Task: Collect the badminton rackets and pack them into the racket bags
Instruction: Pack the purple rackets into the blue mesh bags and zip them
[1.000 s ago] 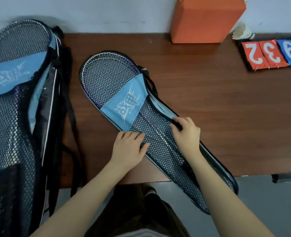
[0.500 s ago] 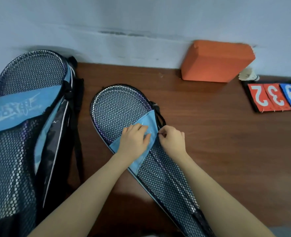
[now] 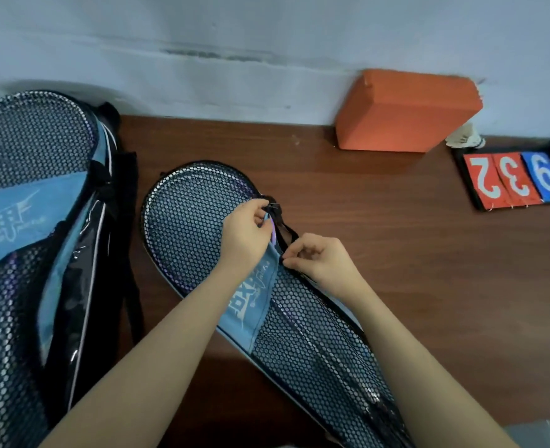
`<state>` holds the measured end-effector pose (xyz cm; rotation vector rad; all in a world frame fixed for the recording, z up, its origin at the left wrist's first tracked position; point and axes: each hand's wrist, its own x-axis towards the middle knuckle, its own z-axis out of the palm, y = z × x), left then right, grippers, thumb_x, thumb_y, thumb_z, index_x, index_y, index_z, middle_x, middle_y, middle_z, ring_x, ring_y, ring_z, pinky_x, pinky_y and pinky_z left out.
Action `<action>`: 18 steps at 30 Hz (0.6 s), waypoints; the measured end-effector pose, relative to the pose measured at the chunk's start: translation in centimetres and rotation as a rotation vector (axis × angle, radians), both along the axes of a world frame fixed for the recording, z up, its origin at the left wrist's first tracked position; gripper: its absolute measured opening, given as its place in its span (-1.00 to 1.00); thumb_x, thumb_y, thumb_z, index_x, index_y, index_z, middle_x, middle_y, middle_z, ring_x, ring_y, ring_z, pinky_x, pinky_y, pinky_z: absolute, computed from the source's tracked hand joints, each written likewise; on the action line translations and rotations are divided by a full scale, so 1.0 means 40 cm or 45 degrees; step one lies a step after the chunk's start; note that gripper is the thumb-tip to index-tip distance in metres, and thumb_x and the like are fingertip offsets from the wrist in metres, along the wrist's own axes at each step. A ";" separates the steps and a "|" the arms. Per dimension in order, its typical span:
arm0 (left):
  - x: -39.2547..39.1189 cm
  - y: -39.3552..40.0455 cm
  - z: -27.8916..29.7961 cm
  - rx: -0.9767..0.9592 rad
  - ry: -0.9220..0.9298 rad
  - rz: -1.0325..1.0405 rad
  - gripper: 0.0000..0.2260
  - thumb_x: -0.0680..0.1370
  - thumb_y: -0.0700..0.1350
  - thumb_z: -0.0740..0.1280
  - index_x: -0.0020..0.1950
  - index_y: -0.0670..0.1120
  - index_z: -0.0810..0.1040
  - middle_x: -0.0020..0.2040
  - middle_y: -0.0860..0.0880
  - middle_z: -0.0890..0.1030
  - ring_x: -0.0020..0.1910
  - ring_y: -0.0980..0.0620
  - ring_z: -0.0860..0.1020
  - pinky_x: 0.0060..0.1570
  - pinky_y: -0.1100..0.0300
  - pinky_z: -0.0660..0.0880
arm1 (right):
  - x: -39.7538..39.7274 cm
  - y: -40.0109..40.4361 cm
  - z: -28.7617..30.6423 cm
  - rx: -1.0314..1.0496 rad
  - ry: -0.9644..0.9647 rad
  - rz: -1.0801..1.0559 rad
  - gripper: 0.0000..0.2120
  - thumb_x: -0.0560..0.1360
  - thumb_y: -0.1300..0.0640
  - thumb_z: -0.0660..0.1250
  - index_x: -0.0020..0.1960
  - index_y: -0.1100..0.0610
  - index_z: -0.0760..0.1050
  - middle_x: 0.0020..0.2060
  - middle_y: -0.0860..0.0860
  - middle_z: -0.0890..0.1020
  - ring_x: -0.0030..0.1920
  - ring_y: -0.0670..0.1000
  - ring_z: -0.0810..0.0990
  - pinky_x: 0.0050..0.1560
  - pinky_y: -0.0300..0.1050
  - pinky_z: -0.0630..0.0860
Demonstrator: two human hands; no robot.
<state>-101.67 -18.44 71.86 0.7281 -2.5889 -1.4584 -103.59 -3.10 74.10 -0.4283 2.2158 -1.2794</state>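
While lying slantwise across the dark brown wooden table, black mesh racket bag with a light blue logo band shows a purple-framed racket inside, head end toward the wall. Left hand curled at the bag's right edge, fingers pinching the purple frame and bag edge near a small dark tab. Right hand just beside it, fingertips pinching the black zipper edge. At far left, second, larger mesh racket bag, packed. Against the white wall, orange foam block, white shuttlecock, red and blue flip scoreboard.
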 end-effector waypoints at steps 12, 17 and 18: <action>0.110 0.012 0.104 0.200 0.258 0.079 -0.74 0.49 -0.25 0.35 0.09 0.06 0.54 -0.10 0.11 0.56 -0.12 0.24 0.51 -0.09 0.47 0.44 | -0.053 -0.095 0.018 -0.141 0.209 -0.273 -0.82 0.46 0.19 0.38 0.04 0.04 0.58 -0.11 -0.11 0.65 -0.10 -0.14 0.59 -0.03 -0.19 0.52; 0.131 0.013 0.120 0.089 0.299 0.076 -0.76 0.50 -0.26 0.34 0.10 -0.01 0.56 -0.09 0.08 0.56 -0.08 0.25 0.50 -0.10 0.49 0.41 | -0.049 -0.100 0.040 -0.078 0.390 -0.253 -0.89 0.49 0.22 0.34 -0.06 0.13 0.63 -0.14 -0.04 0.66 -0.11 -0.08 0.61 -0.03 -0.14 0.53; 0.135 0.013 0.118 0.059 0.311 0.074 -0.77 0.50 -0.27 0.33 0.10 -0.02 0.57 -0.08 0.07 0.55 -0.07 0.25 0.49 -0.10 0.49 0.41 | -0.049 -0.099 0.043 -0.026 0.486 -0.204 -0.89 0.49 0.21 0.32 -0.06 0.13 0.63 -0.13 -0.03 0.66 -0.11 -0.06 0.60 -0.04 -0.13 0.53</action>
